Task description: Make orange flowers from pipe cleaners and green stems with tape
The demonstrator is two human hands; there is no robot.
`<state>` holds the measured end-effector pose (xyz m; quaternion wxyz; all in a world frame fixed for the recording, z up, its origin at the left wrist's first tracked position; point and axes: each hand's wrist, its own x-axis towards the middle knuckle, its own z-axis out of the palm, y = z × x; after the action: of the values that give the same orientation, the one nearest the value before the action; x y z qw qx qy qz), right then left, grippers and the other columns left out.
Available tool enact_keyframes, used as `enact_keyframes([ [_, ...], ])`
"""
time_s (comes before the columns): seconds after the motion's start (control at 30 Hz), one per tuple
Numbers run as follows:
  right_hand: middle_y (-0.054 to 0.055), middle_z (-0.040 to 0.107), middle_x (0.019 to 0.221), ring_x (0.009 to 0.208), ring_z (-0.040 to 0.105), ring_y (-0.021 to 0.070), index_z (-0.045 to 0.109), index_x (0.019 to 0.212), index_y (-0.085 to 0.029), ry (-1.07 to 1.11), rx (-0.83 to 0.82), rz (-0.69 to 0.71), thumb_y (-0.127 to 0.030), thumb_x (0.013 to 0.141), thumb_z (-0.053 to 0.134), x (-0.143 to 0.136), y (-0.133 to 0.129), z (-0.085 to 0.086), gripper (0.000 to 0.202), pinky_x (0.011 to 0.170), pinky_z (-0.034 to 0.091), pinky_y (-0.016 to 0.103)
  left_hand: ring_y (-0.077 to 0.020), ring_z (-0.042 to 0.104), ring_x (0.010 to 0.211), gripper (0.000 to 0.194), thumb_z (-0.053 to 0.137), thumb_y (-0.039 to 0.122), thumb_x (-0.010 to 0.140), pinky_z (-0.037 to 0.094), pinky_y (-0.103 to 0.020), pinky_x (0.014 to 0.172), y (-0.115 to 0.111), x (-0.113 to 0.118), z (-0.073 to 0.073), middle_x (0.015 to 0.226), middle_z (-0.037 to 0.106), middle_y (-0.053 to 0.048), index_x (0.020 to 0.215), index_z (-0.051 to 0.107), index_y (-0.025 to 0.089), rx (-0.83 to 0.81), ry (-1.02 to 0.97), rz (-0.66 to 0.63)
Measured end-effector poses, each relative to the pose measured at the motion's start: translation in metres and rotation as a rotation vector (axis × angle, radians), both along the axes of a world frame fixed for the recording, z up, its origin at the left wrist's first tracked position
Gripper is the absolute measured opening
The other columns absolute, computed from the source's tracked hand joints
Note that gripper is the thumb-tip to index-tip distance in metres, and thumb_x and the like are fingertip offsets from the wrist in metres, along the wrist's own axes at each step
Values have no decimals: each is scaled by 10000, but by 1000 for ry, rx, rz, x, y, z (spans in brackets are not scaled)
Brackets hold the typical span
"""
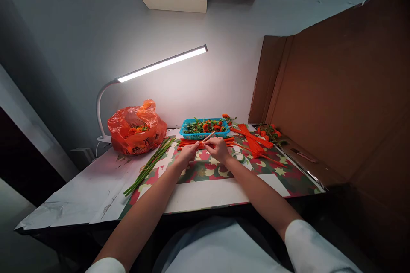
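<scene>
Over the middle of the table both hands meet, fingertips nearly touching. A thin pale stick [209, 136] slants up to the right from between them. My right hand [218, 149] pinches this stick near its lower end. My left hand [188, 152] is closed in a pinch beside that end; what lies between its fingers is too small to make out. Just behind the fingers lies a row of orange-red fuzzy stems [185, 142], partly covered by the hands. A roll of green tape [238, 157] rests close to my right wrist.
Behind the hands stands a blue basket [188, 122] of orange flowers. An orange plastic bag [137, 130] and long green stems [149, 167] lie left, orange strips [253, 140] and more flowers [269, 132] right. A lamp [163, 64] arches overhead; a cardboard panel [336, 81] borders the right.
</scene>
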<state>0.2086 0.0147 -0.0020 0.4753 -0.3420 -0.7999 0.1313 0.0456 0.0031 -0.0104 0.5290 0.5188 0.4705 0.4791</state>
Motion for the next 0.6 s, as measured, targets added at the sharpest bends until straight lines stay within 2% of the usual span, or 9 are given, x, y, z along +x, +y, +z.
enact_keyframes([
  [0.13, 51, 672, 731, 650, 559, 150, 713, 793, -156, 271, -269, 244, -430, 758, 612, 3, 3, 3, 294, 607, 394, 269, -29, 106, 386, 505, 659, 596, 647, 85, -205, 401, 1, -2, 0, 453, 176, 123, 605, 350, 199, 16, -176, -157],
  [0.27, 21, 611, 606, 564, 498, 114, 717, 744, -120, 269, -494, 358, -527, 638, 691, 10, 6, 10, 421, 520, 357, 236, -28, 132, 399, 480, 650, 570, 682, 98, -203, 412, 1, -7, 0, 466, 195, 111, 601, 374, 186, 82, -118, -266],
  [0.47, 42, 629, 589, 528, 499, 108, 727, 696, -107, 84, -561, 387, -501, 533, 772, 22, 8, 13, 428, 467, 344, 219, -36, 186, 403, 480, 595, 578, 728, 107, -218, 415, -6, -19, 5, 466, 258, 81, 559, 411, 169, 148, 201, -404],
  [0.6, 39, 635, 564, 526, 525, 122, 721, 632, -124, -64, -494, 372, -515, 543, 759, 26, 9, 11, 403, 478, 363, 227, -49, 215, 383, 488, 578, 618, 709, 123, -231, 401, -9, -23, 6, 445, 307, 70, 562, 459, 168, 111, 433, -457],
])
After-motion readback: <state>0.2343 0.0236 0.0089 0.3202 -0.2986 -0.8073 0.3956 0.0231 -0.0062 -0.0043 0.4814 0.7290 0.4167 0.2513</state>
